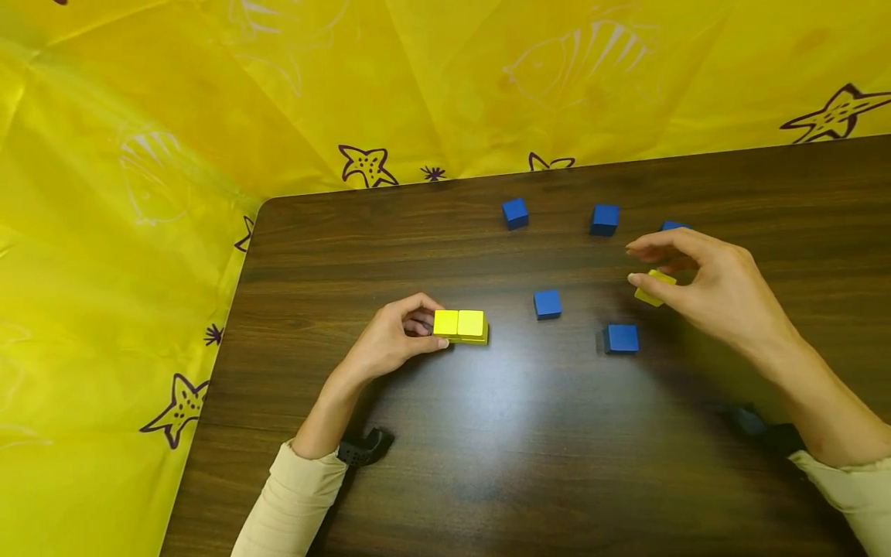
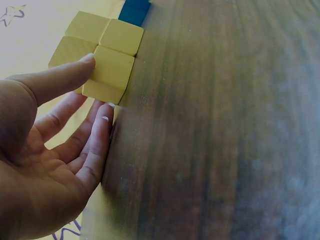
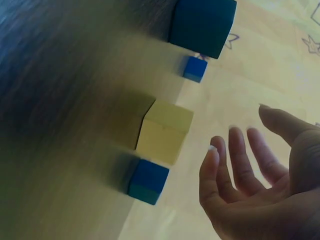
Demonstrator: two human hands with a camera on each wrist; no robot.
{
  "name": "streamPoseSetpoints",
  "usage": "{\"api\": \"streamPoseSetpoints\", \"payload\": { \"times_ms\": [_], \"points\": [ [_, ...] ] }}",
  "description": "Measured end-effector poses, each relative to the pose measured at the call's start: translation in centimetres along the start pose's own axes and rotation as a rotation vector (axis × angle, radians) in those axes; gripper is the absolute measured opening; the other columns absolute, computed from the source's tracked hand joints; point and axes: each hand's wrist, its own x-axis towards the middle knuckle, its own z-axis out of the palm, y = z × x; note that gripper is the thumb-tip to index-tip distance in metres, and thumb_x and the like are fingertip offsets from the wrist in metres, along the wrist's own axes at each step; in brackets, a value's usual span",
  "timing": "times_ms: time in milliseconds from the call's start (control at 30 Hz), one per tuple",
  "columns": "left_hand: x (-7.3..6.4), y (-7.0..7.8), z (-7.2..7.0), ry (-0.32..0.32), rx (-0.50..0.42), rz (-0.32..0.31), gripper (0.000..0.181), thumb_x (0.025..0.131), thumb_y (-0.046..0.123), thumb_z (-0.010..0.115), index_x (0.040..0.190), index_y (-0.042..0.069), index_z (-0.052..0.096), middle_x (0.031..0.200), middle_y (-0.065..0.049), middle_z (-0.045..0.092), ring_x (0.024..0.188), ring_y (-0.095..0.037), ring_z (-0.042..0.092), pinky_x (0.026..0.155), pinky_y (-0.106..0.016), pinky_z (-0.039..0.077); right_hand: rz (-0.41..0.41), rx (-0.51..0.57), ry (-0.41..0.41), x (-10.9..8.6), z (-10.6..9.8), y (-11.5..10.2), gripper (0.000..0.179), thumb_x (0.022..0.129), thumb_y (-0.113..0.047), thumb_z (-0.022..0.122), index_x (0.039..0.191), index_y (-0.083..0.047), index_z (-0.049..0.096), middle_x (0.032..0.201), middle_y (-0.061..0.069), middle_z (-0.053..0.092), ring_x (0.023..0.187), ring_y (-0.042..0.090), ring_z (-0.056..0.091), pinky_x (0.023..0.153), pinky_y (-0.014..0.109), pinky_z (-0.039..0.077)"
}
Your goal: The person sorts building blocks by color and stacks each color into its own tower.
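Observation:
My left hand point(image 1: 390, 336) pinches the left end of a small stack of yellow blocks point(image 1: 459, 326), two on top side by side over a lower layer. In the left wrist view the thumb point(image 2: 62, 77) lies across the front faces of the yellow blocks point(image 2: 114, 67), with the other fingers around behind and below. Over the right part of the table hovers my right hand point(image 1: 724, 290), thumb and fingers spread with nothing between them. A single yellow block point(image 1: 657, 288) sits beneath it, partly hidden by the thumb; the right wrist view shows this yellow block point(image 3: 164, 132) apart from the fingertips.
Blue blocks stand about the dark wooden table point(image 1: 445, 449): one point(image 1: 547, 305) right of the stack, another point(image 1: 621, 339) nearer me, and two point(image 1: 515, 213) point(image 1: 604, 220) farther back. A further blue block point(image 1: 674, 226) is half hidden behind the right hand. Yellow patterned cloth point(image 1: 431, 93) borders the table's back and left.

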Motion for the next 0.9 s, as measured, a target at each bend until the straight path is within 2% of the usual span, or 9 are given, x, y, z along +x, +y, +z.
{"api": "streamPoseSetpoints", "payload": {
  "times_ms": [133,233,367,633,900],
  "points": [
    [0.0,-0.1,0.0,0.002,0.002,0.000,0.036,0.080,0.008,0.084,0.111,0.007,0.067,0.103,-0.011,0.067,0.090,-0.023,0.064,0.081,-0.035,0.054,0.009,0.010,0.012,-0.1,-0.4,0.5,0.031,0.084,-0.010,0.080,0.113,-0.019,0.073,0.106,-0.011,0.069,0.086,0.003,0.062,0.068,0.007,0.046],
    [0.0,-0.1,0.0,0.003,0.006,0.004,0.036,0.079,0.007,0.084,0.111,0.007,0.067,0.103,-0.010,0.067,0.091,-0.023,0.064,0.081,-0.036,0.055,0.035,0.024,0.012,-0.3,-0.6,0.7,0.031,0.084,-0.010,0.080,0.114,-0.018,0.073,0.107,-0.011,0.069,0.087,0.003,0.062,0.071,0.007,0.046],
    [0.1,0.0,0.0,0.005,0.014,0.010,0.037,0.078,0.007,0.085,0.111,0.007,0.067,0.102,-0.010,0.067,0.091,-0.022,0.064,0.081,-0.036,0.055,0.058,0.032,0.006,-0.4,-0.8,1.1,0.031,0.085,-0.011,0.080,0.115,-0.017,0.073,0.109,-0.008,0.070,0.088,0.002,0.062,0.072,0.007,0.045],
    [0.1,0.0,0.0,0.005,0.026,0.011,0.038,0.078,0.006,0.085,0.111,0.007,0.067,0.102,-0.010,0.067,0.089,-0.022,0.065,0.080,-0.035,0.055,0.098,-0.023,-0.005,-0.6,-0.8,1.7,0.031,0.086,-0.018,0.080,0.116,-0.022,0.073,0.108,-0.005,0.070,0.088,-0.002,0.059,0.069,0.008,0.041],
    [0.2,-0.1,0.0,0.008,0.034,0.015,0.039,0.078,0.005,0.085,0.112,0.007,0.067,0.101,-0.011,0.067,0.087,-0.023,0.065,0.078,-0.035,0.055,0.098,-0.042,-0.026,-0.8,-0.9,2.4,0.032,0.086,-0.017,0.080,0.116,-0.023,0.072,0.110,-0.002,0.070,0.087,-0.005,0.059,0.070,0.008,0.041]
  ]
}}
